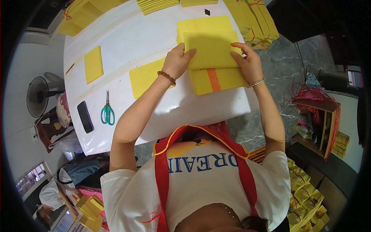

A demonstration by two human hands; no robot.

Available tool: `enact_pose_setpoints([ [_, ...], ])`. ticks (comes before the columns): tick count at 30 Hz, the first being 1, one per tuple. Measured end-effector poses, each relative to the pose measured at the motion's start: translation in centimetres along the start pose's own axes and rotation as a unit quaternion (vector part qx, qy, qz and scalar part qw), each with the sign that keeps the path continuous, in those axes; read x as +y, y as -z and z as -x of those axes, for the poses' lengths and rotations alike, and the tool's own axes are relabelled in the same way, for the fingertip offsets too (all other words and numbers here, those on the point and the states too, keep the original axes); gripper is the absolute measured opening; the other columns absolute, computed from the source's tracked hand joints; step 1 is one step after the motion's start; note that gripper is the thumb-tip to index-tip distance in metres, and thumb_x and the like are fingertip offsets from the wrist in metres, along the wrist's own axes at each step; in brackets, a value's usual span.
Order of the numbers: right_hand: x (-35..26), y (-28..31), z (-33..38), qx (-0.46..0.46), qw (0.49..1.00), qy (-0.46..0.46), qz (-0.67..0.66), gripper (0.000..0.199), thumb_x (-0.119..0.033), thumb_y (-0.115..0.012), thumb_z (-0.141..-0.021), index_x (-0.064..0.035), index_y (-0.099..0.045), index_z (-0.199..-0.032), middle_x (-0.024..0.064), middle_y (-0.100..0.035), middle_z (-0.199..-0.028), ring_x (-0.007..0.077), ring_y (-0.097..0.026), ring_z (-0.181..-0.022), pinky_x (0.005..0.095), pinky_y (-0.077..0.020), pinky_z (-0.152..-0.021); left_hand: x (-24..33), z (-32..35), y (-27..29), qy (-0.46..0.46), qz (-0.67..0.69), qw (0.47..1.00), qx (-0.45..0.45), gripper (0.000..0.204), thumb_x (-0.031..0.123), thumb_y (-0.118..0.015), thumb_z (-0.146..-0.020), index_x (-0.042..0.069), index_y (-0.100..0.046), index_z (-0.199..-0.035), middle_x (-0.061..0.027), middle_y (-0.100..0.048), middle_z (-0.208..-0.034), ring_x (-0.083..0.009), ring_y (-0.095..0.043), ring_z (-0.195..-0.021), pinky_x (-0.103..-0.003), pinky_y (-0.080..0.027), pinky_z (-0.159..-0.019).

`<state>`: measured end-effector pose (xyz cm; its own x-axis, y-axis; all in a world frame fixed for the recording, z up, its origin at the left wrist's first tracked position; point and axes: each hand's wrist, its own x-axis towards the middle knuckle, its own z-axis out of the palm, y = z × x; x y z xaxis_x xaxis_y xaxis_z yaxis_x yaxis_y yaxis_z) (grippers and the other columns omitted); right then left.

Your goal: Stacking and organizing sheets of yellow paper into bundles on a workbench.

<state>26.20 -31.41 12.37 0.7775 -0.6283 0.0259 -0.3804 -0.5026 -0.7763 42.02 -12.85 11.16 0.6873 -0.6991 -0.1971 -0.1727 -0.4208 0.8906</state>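
Both hands grip a yellow paper stack (211, 50) by its left and right edges, at the right part of the white-covered table. My left hand (179, 61) is closed on the left edge, thumb on top. At the opposite edge, my right hand (248, 63) pinches the paper between thumb and fingers. Just nearer to me lies a yellow paper bundle with an orange-red stripe (213, 80), partly under the held stack. Another yellow stack (205, 24) shows behind it. By my left forearm lies a flat yellow stack (145, 79), partly covered by the arm.
Green-handled scissors (108, 112) and a dark phone (85, 117) lie on the table (119, 73) at the left. A small yellow stack (93, 64) rests beyond them. Tied yellow bundles (255, 21) stand past the far right edge. Another person (54, 195) is at lower left.
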Motion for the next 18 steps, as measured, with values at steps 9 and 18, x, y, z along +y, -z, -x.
enact_pose_setpoints([
  [9,-0.4,0.0,-0.2,0.004,0.999,-0.013,0.04,0.025,-0.016,-0.067,-0.081,-0.0114,-0.063,-0.104,-0.0013,-0.048,-0.069,0.0077,-0.043,-0.06,0.0226,-0.0379,-0.055,0.3,1.8,-0.6,-0.02,0.038,0.998,0.044,0.051,0.021,-0.057,-0.087,0.0,-0.034,-0.127,-0.0048,-0.05,-0.055,-0.0151,-0.047,-0.049,-0.031,-0.038,-0.048],
  [18,0.1,-0.4,-0.5,0.011,1.0,0.015,0.011,0.02,-0.018,-0.065,-0.081,-0.0091,-0.063,-0.098,0.0006,-0.052,-0.07,0.0093,-0.046,-0.065,0.0245,-0.0394,-0.059,0.5,2.0,-1.4,-0.006,0.096,0.992,0.082,0.055,0.014,-0.055,-0.086,0.004,-0.025,-0.131,-0.0026,-0.048,-0.053,-0.0131,-0.044,-0.046,-0.03,-0.035,-0.043],
])
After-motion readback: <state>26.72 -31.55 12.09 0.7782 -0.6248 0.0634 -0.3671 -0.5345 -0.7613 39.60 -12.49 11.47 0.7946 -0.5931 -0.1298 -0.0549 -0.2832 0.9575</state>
